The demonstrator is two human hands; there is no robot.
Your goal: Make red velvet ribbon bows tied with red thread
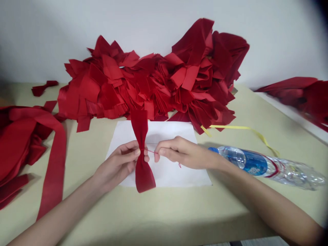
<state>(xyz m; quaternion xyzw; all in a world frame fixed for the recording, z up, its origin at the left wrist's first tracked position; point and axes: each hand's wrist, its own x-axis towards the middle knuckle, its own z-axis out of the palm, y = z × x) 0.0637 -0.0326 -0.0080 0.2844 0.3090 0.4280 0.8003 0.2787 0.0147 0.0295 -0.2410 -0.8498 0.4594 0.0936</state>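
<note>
A dark red velvet ribbon bow (145,174) is pinched at its narrow middle by my left hand (125,158), thumb in front and fingertips behind. From that waist a thin red thread (150,151) runs taut to the right. My right hand (179,152) grips the thread between thumb and fingers, and a loose pinkish-red end hangs below the palm. Both hands are over a white sheet of paper (176,176) on the pale table (159,208). The bow stands roughly vertical in view, its upper loop reaching toward the heap behind.
A large heap of red ribbon pieces (143,85) lines the wall. More red ribbon (55,164) lies at left, with a small bow (44,87) beyond it. To the right are a plastic bottle (253,162), a yellow strip (235,127) and a white-edged stack of red fabric (294,92).
</note>
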